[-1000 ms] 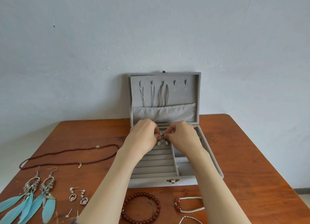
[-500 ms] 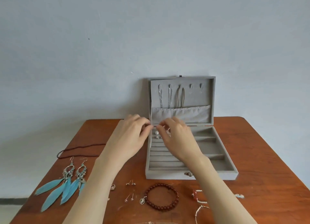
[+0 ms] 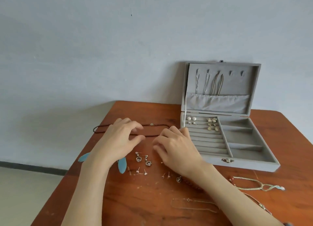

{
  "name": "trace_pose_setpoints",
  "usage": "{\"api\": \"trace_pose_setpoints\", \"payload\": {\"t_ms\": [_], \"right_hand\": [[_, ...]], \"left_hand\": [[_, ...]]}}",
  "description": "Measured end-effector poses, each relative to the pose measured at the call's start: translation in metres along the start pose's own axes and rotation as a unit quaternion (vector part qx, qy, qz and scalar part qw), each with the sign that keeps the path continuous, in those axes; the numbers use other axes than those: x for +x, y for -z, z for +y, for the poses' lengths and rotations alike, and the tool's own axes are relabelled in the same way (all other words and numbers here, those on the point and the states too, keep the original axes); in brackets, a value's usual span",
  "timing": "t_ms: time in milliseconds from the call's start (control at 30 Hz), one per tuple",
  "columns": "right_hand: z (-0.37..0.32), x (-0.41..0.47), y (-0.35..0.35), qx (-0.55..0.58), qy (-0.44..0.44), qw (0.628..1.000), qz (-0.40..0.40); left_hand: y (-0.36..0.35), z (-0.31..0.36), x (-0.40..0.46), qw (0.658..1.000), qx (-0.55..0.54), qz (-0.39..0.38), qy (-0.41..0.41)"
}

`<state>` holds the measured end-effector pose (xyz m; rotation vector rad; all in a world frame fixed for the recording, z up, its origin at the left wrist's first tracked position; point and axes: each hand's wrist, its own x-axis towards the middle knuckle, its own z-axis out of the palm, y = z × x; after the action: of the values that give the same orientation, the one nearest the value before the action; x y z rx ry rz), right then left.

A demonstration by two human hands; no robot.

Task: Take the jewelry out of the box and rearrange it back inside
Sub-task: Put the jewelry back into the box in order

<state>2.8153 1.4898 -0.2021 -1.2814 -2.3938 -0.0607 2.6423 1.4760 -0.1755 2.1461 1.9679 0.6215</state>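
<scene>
While over the table (image 3: 138, 200), left hand (image 3: 118, 141) and right hand (image 3: 176, 149) half-curled, empty (dark necklace (image 3: 152, 135) beneath).

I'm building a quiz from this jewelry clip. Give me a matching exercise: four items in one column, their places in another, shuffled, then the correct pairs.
Items
1. pearl studs
2. chains
3. dark bead necklace
4. blue feather

Places
A. on the table, beside the left wrist
B. top ring-roll row of the box
C. hung on the lid hooks
D. on the table, stretching between both hands

Pairs: 1-B, 2-C, 3-D, 4-A
</scene>
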Motion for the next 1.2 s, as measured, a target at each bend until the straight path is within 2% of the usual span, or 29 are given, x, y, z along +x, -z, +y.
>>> {"api": "trace_pose_setpoints", "payload": {"t_ms": [333,500,700,833,1033,1200], "right_hand": [[-0.018,0.001,-0.005,0.056,0.023,0.997,-0.038],[-0.020,0.001,-0.001,0.076,0.031,0.995,-0.057],[-0.018,-0.001,0.003,0.079,0.022,0.996,-0.046],[-0.014,0.002,0.010,0.131,0.004,0.991,-0.016],[-0.003,0.007,0.027,0.304,-0.087,0.948,-0.033],[0.003,0.009,0.034,0.348,-0.129,0.928,-0.028]], "left_hand": [[0.004,-0.004,-0.004,0.988,-0.018,-0.138,0.059],[0.003,-0.004,-0.003,0.982,-0.007,-0.176,0.066],[0.002,-0.001,-0.004,0.980,-0.010,-0.186,0.064],[-0.001,0.004,-0.003,0.980,0.004,-0.190,0.064],[0.002,0.008,-0.003,0.983,0.017,-0.165,0.084],[0.002,0.007,-0.003,0.978,0.041,-0.170,0.117]]}}
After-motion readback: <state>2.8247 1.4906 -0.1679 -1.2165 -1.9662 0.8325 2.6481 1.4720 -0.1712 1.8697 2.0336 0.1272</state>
